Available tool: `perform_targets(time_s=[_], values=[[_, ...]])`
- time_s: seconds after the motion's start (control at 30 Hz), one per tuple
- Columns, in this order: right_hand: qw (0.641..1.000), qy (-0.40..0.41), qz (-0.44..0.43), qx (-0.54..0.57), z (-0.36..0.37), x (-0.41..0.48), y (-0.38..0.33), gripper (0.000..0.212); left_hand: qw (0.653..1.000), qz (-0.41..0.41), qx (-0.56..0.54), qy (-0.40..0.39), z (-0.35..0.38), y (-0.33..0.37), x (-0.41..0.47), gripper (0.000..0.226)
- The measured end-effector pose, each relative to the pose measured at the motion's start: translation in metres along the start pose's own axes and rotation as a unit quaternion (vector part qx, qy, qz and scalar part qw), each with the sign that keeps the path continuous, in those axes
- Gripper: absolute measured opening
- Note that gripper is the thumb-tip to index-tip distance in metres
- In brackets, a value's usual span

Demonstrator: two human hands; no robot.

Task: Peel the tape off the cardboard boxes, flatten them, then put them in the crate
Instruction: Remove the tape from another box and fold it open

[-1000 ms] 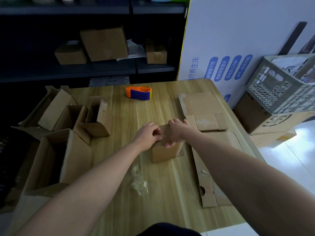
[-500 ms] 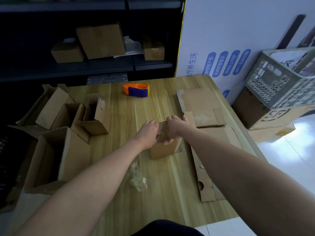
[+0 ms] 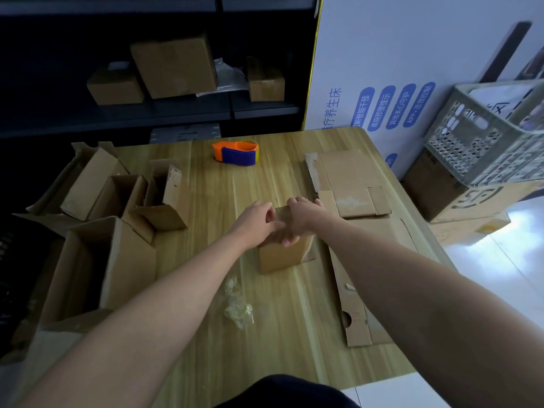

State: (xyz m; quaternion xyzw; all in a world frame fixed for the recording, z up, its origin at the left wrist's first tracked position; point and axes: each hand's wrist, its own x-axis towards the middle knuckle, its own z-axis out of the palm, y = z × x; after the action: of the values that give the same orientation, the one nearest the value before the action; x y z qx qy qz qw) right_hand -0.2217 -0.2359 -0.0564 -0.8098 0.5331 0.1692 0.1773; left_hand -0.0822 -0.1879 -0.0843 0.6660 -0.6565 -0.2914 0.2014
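Note:
A small brown cardboard box point(image 3: 281, 256) stands upright in the middle of the wooden table point(image 3: 276, 334). My left hand point(image 3: 255, 220) and my right hand point(image 3: 303, 219) both rest on its top, fingers curled over the upper edge and touching each other. The box's top face is hidden by the hands. Flattened cardboard pieces point(image 3: 350, 184) lie to the right of the box on the table. A grey perforated crate point(image 3: 485, 134) sits at the far right, off the table, on top of brown boxes.
Several open cardboard boxes point(image 3: 97, 260) crowd the table's left side. An orange and blue tape dispenser point(image 3: 235, 153) lies at the back. A crumpled wad of clear tape point(image 3: 237, 304) lies near the front. Dark shelves with boxes point(image 3: 173, 66) stand behind.
My hands stay on the small box; their fingers have shifted slightly and pressed closer together on its top. The camera has dipped a little.

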Motion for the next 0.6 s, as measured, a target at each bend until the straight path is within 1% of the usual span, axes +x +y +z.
perform_targets(time_s=[0.13,0.2,0.23,0.3,0.37,0.4,0.43,0.47,0.53,0.57,0.6], values=[[1.0,-0.008,-0.001,-0.01,0.001,0.0,0.0,0.109,0.996,-0.003,0.087,0.022,0.009,0.009,0.002,0.028],[1.0,-0.009,0.001,-0.003,0.001,-0.001,0.001,0.11,0.995,-0.013,0.087,0.047,0.009,0.007,0.0,0.027],[1.0,-0.008,0.0,0.0,0.001,-0.001,0.001,0.111,0.997,-0.027,0.048,0.058,0.008,0.003,-0.001,0.025],[1.0,-0.01,-0.003,0.003,-0.001,-0.002,0.001,0.111,0.99,-0.07,-0.085,0.082,0.002,-0.003,-0.005,0.018],[1.0,-0.014,-0.005,0.004,-0.002,-0.003,0.0,0.109,0.965,-0.124,-0.2,0.116,-0.001,-0.008,-0.008,0.016],[1.0,-0.015,-0.006,0.004,-0.003,-0.004,0.0,0.108,0.946,-0.15,-0.252,0.136,-0.001,-0.009,-0.008,0.015],[1.0,-0.017,-0.007,0.004,-0.004,-0.004,0.0,0.108,0.916,-0.177,-0.322,0.162,0.001,-0.009,-0.008,0.016],[1.0,-0.019,-0.007,0.003,-0.004,-0.005,-0.001,0.108,0.868,-0.206,-0.409,0.19,0.002,-0.008,-0.008,0.019],[1.0,-0.019,-0.008,-0.005,-0.005,-0.007,-0.001,0.108,0.748,-0.271,-0.562,0.229,0.002,-0.006,-0.006,0.027],[1.0,-0.019,-0.008,-0.007,-0.005,-0.007,-0.001,0.108,0.695,-0.299,-0.611,0.236,0.002,-0.007,-0.006,0.029],[1.0,-0.019,-0.008,-0.008,-0.005,-0.008,-0.002,0.107,0.65,-0.321,-0.646,0.24,0.0,-0.008,-0.008,0.03]])
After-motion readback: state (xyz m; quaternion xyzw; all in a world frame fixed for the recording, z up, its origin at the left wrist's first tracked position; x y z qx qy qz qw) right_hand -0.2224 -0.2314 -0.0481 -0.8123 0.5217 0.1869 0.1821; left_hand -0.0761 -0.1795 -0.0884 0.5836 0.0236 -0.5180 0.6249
